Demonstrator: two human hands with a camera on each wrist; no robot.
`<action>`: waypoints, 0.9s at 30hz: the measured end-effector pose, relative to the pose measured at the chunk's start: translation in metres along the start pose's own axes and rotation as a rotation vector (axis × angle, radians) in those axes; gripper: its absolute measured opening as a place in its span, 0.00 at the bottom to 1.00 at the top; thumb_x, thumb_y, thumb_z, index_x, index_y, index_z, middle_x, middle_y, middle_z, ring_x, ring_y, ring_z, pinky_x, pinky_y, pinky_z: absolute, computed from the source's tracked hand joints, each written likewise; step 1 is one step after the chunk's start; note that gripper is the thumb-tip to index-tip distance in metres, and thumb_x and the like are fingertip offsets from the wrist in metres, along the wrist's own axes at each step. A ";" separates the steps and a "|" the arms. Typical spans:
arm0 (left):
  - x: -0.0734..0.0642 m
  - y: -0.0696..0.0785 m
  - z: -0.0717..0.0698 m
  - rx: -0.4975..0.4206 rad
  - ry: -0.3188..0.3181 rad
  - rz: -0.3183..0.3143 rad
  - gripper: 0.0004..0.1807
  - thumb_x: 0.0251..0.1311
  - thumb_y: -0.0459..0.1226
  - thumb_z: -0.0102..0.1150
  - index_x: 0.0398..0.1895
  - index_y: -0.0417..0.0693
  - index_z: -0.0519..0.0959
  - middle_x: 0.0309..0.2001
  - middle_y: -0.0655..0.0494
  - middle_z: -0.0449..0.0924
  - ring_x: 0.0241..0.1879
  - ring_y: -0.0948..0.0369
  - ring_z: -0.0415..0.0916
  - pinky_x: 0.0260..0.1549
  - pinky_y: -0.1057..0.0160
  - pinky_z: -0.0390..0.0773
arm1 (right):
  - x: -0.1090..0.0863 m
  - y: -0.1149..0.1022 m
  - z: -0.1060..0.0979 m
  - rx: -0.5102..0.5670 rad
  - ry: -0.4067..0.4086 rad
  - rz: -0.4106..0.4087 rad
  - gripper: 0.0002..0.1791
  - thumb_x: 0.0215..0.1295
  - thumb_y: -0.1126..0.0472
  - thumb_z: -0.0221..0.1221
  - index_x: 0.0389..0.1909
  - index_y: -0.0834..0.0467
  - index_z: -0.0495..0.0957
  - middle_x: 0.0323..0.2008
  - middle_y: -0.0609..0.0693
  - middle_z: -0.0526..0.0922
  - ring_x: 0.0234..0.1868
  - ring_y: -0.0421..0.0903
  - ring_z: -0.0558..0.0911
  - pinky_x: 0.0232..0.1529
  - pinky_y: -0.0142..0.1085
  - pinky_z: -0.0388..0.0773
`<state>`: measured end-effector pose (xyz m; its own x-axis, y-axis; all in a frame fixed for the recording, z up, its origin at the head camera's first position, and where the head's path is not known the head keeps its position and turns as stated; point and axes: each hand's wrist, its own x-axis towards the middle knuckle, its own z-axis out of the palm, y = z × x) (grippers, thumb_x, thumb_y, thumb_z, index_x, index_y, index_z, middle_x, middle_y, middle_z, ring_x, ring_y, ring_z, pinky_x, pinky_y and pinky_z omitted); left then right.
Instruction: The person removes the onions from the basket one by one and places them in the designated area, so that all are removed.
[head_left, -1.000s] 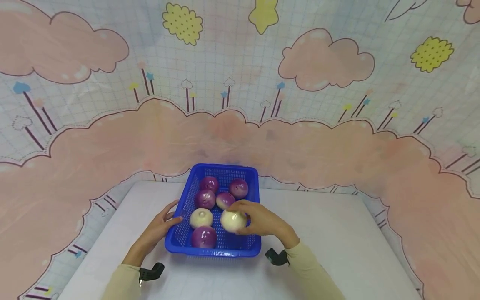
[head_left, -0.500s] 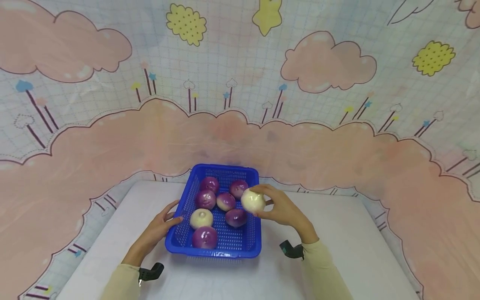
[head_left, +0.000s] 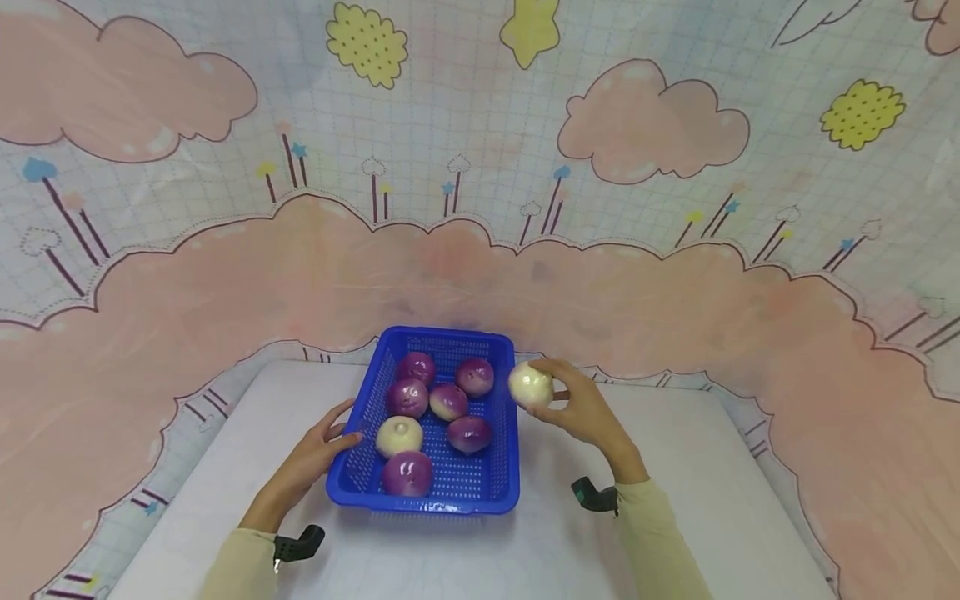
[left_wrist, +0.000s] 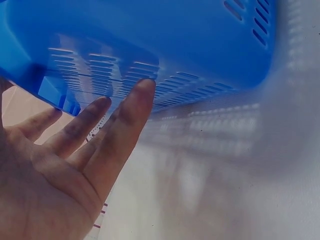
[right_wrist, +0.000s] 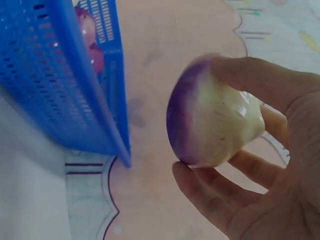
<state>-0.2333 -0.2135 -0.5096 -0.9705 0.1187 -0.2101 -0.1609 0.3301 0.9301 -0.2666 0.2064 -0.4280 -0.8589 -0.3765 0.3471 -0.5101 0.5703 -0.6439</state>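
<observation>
My right hand holds a turnip between thumb and fingers, just past the right rim of a blue plastic basket. This turnip is purple on one side and cream on the other; its cream side faces up in the head view. On the basket's left side, my left hand has its thumb over the rim. Its fingertips lie against the slotted outer wall. Inside the basket are several purple turnips and one with its cream side up.
The basket stands on a white table, with table surface on both sides of it. Behind hangs a cloth printed with pink clouds. A black wrist camera sticks out from the right sleeve, another from the left.
My right hand has lifted the turnip up and rightward out of the basket, past its right rim, uncovering a purple turnip below. My left hand has stayed on the basket's left rim.
</observation>
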 end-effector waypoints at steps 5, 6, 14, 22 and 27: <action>0.000 0.001 -0.001 -0.005 -0.005 0.001 0.41 0.68 0.47 0.56 0.79 0.60 0.47 0.73 0.31 0.57 0.65 0.33 0.68 0.56 0.39 0.77 | 0.000 0.009 -0.001 -0.044 0.068 0.050 0.35 0.54 0.60 0.72 0.64 0.53 0.72 0.63 0.56 0.74 0.60 0.56 0.78 0.48 0.46 0.85; 0.000 0.001 -0.001 -0.004 -0.004 0.000 0.41 0.68 0.47 0.56 0.79 0.60 0.47 0.73 0.31 0.57 0.65 0.33 0.68 0.56 0.39 0.76 | 0.000 0.011 -0.001 -0.052 0.074 0.064 0.34 0.54 0.60 0.72 0.64 0.53 0.72 0.64 0.57 0.73 0.60 0.57 0.77 0.48 0.47 0.85; -0.001 0.001 -0.001 -0.001 -0.002 -0.008 0.41 0.68 0.46 0.56 0.79 0.59 0.47 0.73 0.32 0.57 0.65 0.32 0.67 0.56 0.38 0.76 | 0.001 0.026 0.002 -0.055 0.116 0.134 0.34 0.54 0.59 0.72 0.63 0.55 0.73 0.63 0.58 0.74 0.60 0.59 0.77 0.47 0.50 0.85; 0.000 0.000 -0.001 -0.001 0.001 -0.012 0.42 0.67 0.47 0.56 0.79 0.60 0.47 0.73 0.32 0.57 0.64 0.33 0.68 0.56 0.39 0.76 | 0.004 0.045 0.013 -0.086 0.188 0.218 0.36 0.53 0.57 0.72 0.63 0.60 0.72 0.63 0.62 0.74 0.60 0.60 0.76 0.48 0.50 0.84; -0.002 0.001 -0.001 -0.010 -0.003 -0.012 0.42 0.68 0.47 0.56 0.79 0.59 0.47 0.73 0.32 0.57 0.64 0.34 0.69 0.56 0.39 0.77 | 0.004 0.057 0.022 -0.097 0.196 0.308 0.38 0.53 0.55 0.72 0.64 0.60 0.71 0.62 0.62 0.75 0.61 0.60 0.76 0.56 0.54 0.78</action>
<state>-0.2318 -0.2143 -0.5078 -0.9680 0.1174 -0.2216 -0.1741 0.3217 0.9307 -0.2985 0.2213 -0.4787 -0.9603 -0.0351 0.2766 -0.2199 0.7053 -0.6739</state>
